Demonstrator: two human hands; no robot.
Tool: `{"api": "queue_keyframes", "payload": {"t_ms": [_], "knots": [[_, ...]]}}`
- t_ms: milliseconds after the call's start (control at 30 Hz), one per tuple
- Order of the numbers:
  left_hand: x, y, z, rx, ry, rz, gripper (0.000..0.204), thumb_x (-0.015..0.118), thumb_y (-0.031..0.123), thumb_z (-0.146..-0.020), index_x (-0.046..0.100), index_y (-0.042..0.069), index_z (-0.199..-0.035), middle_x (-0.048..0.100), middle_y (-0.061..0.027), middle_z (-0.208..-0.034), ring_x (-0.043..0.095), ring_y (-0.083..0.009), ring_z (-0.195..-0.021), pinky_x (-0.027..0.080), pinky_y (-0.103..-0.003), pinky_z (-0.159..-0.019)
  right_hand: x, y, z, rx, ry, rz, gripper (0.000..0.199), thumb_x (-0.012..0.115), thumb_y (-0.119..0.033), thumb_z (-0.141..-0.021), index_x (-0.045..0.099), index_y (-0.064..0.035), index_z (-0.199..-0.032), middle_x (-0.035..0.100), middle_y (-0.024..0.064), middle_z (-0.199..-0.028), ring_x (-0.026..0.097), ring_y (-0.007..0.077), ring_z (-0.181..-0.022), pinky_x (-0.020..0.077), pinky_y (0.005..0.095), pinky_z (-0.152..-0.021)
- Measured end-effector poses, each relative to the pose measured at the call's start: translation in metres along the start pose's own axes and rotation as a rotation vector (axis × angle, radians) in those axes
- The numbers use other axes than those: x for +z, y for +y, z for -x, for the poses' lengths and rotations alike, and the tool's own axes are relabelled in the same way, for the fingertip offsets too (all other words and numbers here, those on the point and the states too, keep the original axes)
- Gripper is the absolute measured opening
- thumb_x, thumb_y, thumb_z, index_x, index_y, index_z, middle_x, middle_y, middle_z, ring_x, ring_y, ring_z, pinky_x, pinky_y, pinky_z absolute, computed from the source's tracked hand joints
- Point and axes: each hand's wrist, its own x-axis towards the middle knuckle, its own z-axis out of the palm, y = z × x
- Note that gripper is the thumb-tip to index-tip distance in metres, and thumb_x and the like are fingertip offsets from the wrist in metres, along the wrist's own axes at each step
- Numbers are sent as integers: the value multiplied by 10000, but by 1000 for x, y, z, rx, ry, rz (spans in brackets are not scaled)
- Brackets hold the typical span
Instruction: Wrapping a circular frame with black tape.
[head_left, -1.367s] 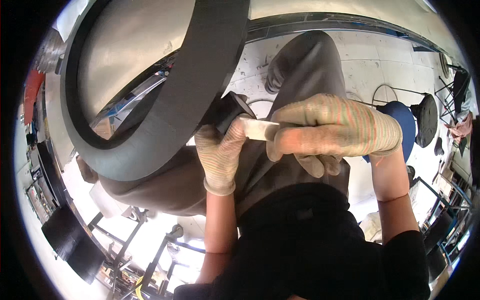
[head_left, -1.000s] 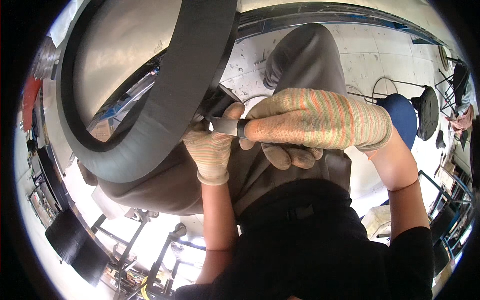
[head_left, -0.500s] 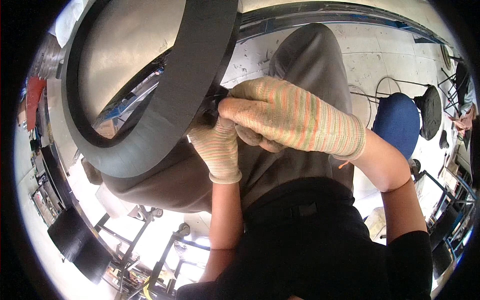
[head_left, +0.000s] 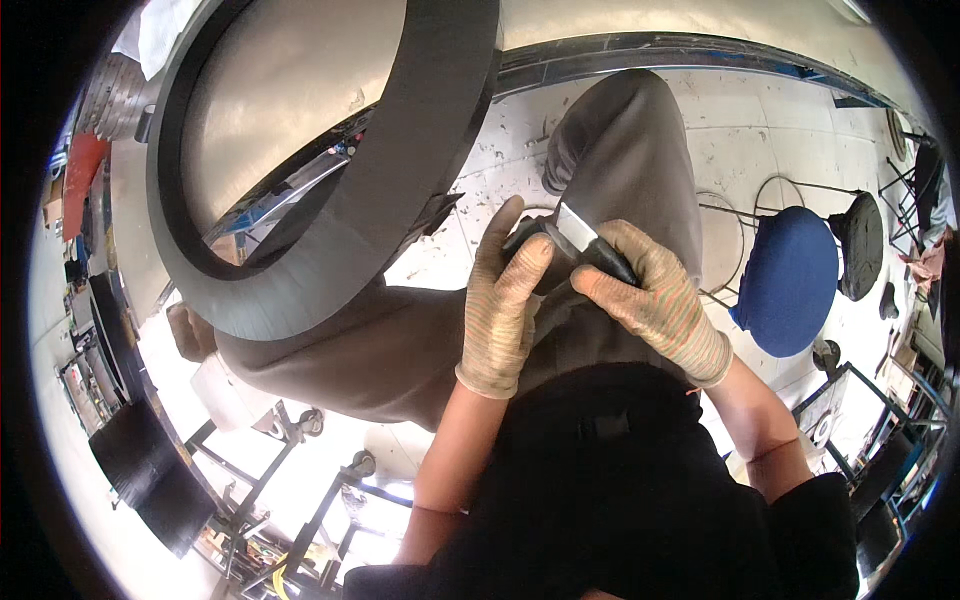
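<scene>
In front of my lap, my right hand [head_left: 655,295], in a striped knit glove, is closed round the black handle of a knife [head_left: 577,232]. Its pale blade points up and left, toward my left hand [head_left: 505,300]. That hand wears a matching glove; its thumb and fingers curl round something dark that I cannot make out. To the left of both hands is a large dark ring [head_left: 270,300] with a thick, flat band. From its right edge sticks a small dark flap [head_left: 435,215]. Neither hand touches the ring.
Behind the ring lies a pale metal tabletop [head_left: 310,90] with a dark frame edge. My knees are under and beside the ring. A blue round stool [head_left: 790,282] stands at the right, near a black seat [head_left: 860,245]. Dark scraps litter the floor [head_left: 740,150]. Wheeled metal frames stand at lower left.
Both hands have left the ring's right edge and come back over my lap. The knife in my right hand now shows plainly. The ring sits slightly farther right in view.
</scene>
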Motion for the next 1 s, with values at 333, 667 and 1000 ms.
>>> {"api": "queue_keyframes", "payload": {"t_ms": [333, 667, 1000], "knots": [[24, 36, 56, -30, -228, -142, 612, 578, 370, -1041, 440, -72, -1441, 670, -183, -1177, 664, -170, -1010, 544, -291, -815, -45, -75, 2, -167, 345, 150, 396, 779, -341, -908, 711, -41, -1157, 648, 2, -787, 589, 75, -714, 475, 255, -655], [-23, 38, 3, 659, 273, -468, 678, 865, 319, -827, 545, 28, -1349, 647, -76, -1143, 617, -137, -916, 515, -276, -792, -97, -153, -81, -492, 485, 759, 278, 667, -254, -997, 671, 23, -1019, 657, 74, -710, 615, 134, -589, 509, 276, -550], [-28, 30, -35, 892, 431, -358, 524, 875, -36, -762, 645, -4, -1232, 687, -87, -1198, 657, -168, -1029, 525, -317, -955, -160, -170, -121, -415, 556, 712, 345, 591, -314, -1039, 630, -16, -1208, 630, 7, -762, 595, 77, -590, 501, 240, -524]]}}
